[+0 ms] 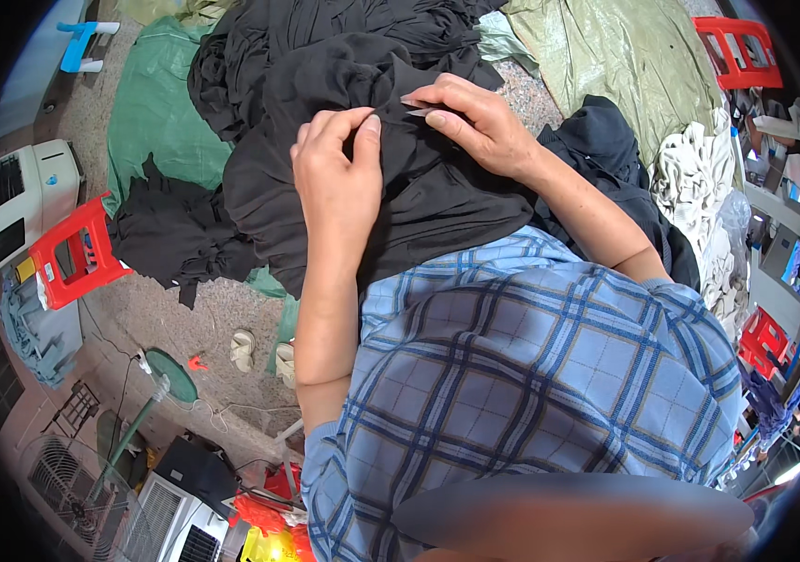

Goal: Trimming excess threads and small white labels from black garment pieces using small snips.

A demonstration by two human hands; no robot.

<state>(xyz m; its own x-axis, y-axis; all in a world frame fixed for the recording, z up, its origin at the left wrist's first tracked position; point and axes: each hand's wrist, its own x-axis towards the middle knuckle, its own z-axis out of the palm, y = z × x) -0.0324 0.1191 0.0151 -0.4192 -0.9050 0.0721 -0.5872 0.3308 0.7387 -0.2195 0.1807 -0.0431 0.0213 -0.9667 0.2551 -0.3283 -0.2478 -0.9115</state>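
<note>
A large piece of black cloth (325, 80) lies bunched over my lap, its folds spreading between and below both hands. Thumb and forefinger of my left hand (336, 164) are pinched together on a bit of this cloth. Just to the right, my right hand (480, 122) grips small thread snips (416, 112); two short silver blade tips stand apart beyond the thumb and forefinger. These tips point left toward the pinched spot, a small gap away. The rest of the snips is hidden inside my palm.
More black garments (180, 225) lie on the floor at left. Green sacking (161, 103) and an olive sheet (615, 66) flank the pile. White cloth (686, 178) is heaped at right. Red plastic stools (81, 248) stand at both sides, with a white air cooler (21, 206) and a fan (77, 487) at left.
</note>
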